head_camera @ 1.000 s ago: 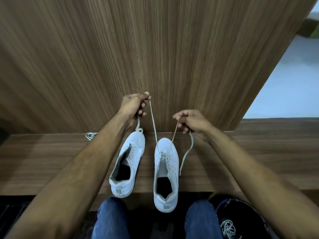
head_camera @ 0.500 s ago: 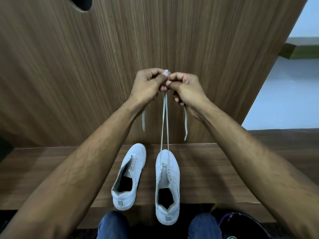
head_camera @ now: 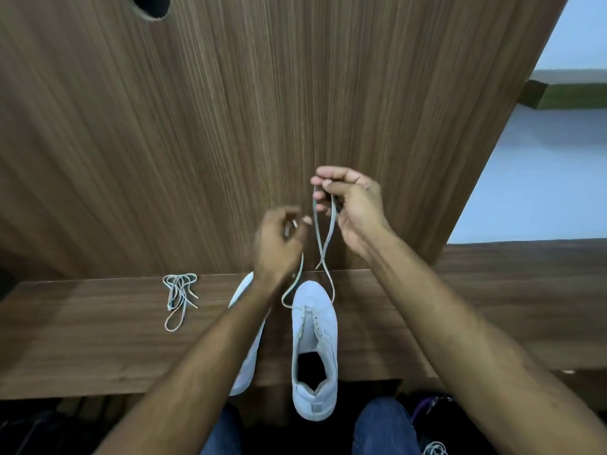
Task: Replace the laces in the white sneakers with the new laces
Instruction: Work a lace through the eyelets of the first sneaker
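Here, two white low-top sneakers are set side by side on a brown wood-grain ledge (head_camera: pixel 98 339), toes pointed at an upright wood-grain panel (head_camera: pixel 230 126). The right-hand white sneaker (head_camera: pixel 314 349) is seen whole, its heel overhanging the near edge of the ledge; the left-hand white sneaker (head_camera: pixel 244 366) is largely covered by the left forearm. A pale grey flat lace (head_camera: pixel 320 238) is threaded through the front eyelets of the right-hand sneaker, and both strands are drawn up from the toe. The upper part of the lace is pinched between thumb and curled fingers of the right hand (head_camera: pixel 351 208), raised above the toe in front of the panel. The left hand (head_camera: pixel 279 244) is held lower and just beside it, fingers curled; it is blurred, but one strand appears to be gripped there, with slack looping down beside the toe. A second pale lace bundle (head_camera: pixel 179 297) lies loosely coiled on the ledge, well apart to the left of the shoes. Blue denim knees (head_camera: pixel 384 428) are visible at the bottom edge.
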